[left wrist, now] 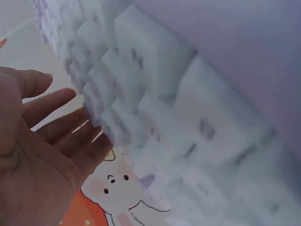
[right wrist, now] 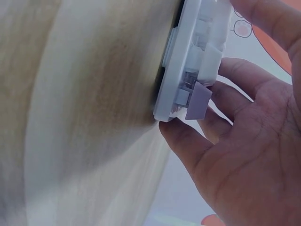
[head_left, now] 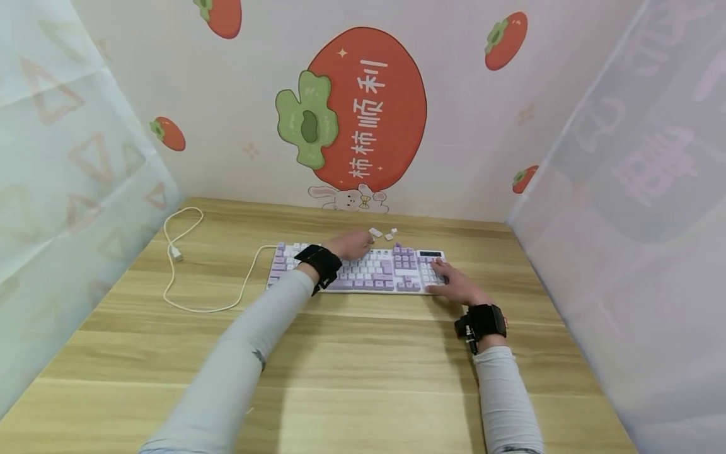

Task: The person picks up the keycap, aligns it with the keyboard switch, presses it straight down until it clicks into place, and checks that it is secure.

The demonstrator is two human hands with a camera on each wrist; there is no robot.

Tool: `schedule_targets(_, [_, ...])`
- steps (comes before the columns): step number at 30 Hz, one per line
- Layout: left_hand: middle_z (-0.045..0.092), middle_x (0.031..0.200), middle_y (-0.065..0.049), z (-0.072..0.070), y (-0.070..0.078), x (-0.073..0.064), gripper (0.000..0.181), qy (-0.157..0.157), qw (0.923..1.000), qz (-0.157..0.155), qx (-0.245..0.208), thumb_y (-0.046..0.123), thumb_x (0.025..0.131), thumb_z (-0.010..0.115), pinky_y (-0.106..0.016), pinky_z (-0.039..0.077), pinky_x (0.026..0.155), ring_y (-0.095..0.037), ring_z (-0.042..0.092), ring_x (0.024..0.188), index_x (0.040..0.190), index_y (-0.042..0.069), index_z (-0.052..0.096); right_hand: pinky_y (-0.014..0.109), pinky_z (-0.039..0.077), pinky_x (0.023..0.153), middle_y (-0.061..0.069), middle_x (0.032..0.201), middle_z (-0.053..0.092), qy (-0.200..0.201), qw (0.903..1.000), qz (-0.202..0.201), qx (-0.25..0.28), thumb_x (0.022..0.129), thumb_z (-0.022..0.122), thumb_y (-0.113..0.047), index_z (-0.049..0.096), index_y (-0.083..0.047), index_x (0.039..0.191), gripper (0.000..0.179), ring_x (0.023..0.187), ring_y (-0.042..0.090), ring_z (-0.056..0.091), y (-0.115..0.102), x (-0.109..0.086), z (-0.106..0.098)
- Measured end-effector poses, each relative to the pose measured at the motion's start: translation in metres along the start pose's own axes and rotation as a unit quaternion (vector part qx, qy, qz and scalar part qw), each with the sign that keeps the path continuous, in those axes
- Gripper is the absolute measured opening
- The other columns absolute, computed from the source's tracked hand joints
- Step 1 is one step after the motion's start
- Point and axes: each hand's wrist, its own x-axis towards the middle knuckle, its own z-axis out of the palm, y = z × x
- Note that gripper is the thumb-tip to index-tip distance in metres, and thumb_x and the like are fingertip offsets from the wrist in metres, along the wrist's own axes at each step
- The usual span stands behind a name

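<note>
A white and purple keyboard (head_left: 368, 277) lies on the table, its keys filling much of the left wrist view. My left hand (head_left: 353, 244) reaches over its far edge, beside loose white keycaps (head_left: 376, 232). The left wrist view shows the thumb (left wrist: 40, 81) apart from the loosely bent fingers, with nothing visible between them. My right hand (head_left: 456, 287) holds the keyboard's right end, over the number pad. One digit meets the case edge, and other fingers lie along the keys, partly hidden behind them. A purple keycap (right wrist: 199, 101) and clear switches show there.
A white cable (head_left: 244, 287) runs from the keyboard's left end, looping to a USB plug (head_left: 176, 254) on the wooden table (head_left: 374, 366). Behind stands a printed wall (head_left: 459, 126); side panels flank the table.
</note>
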Motion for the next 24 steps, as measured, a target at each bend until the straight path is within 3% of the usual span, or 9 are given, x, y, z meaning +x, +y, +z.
schedule_targets(2, [0.040,0.070,-0.004,0.006,-0.003,0.003,0.031,0.003,0.9999,0.011,-0.007,0.003,0.102,0.046,-0.030,0.037,0.068,-0.019,0.041,0.067,0.073,0.004,0.056,0.064,0.013,0.121,0.025,0.167,0.009,0.000,1.0000,0.001,-0.001,0.098,0.067,-0.031,0.024,-0.002,0.160,0.081,0.153,0.050,0.005,0.000,-0.001,0.001])
schedule_targets(5, [0.026,0.066,-0.001,0.009,-0.001,0.004,0.039,0.008,0.9997,0.012,-0.019,-0.001,0.099,0.047,-0.029,0.030,0.065,-0.017,0.030,0.062,0.062,0.010,0.042,0.063,0.012,0.121,0.025,0.167,0.009,0.000,1.0000,0.003,-0.004,0.098,0.067,-0.031,0.024,-0.002,0.160,0.081,0.153,0.049,0.005,0.001,-0.001,0.002])
schedule_targets(11, [0.030,0.066,-0.002,0.004,0.001,0.008,0.035,-0.007,0.9988,-0.030,-0.038,-0.002,0.099,0.047,-0.029,0.031,0.063,-0.016,0.031,0.059,0.065,0.008,0.047,0.063,0.012,0.121,0.025,0.167,0.007,0.003,1.0000,0.004,-0.003,0.099,0.066,-0.030,0.023,-0.002,0.160,0.081,0.153,0.049,0.005,0.000,-0.001,0.002])
schedule_targets(16, [0.042,0.075,-0.006,0.006,-0.003,0.017,0.023,-0.011,0.9975,-0.054,-0.045,-0.002,0.099,0.050,-0.031,0.028,0.061,-0.018,0.029,0.062,0.080,0.001,0.062,0.064,0.013,0.121,0.025,0.167,0.010,0.005,1.0000,0.002,-0.001,0.097,0.067,-0.031,0.025,-0.003,0.160,0.081,0.152,0.050,0.007,0.001,-0.001,0.003])
schedule_targets(18, [0.048,0.081,-0.004,0.006,-0.003,0.020,0.021,-0.008,0.9974,-0.060,-0.040,-0.003,0.097,0.053,-0.029,0.030,0.062,-0.017,0.033,0.066,0.085,0.003,0.068,0.063,0.013,0.121,0.024,0.167,0.009,0.004,1.0000,0.005,0.002,0.097,0.068,-0.031,0.025,-0.003,0.160,0.081,0.153,0.049,0.007,0.001,0.000,0.004])
schedule_targets(24, [0.032,0.069,-0.003,0.004,0.002,0.024,0.030,-0.030,0.9971,-0.060,-0.036,-0.008,0.095,0.052,-0.029,0.023,0.057,-0.016,0.023,0.060,0.069,0.006,0.054,0.062,0.013,0.121,0.025,0.167,0.009,0.006,1.0000,-0.002,0.001,0.097,0.068,-0.030,0.024,-0.002,0.160,0.081,0.153,0.049,0.006,0.002,0.000,0.001])
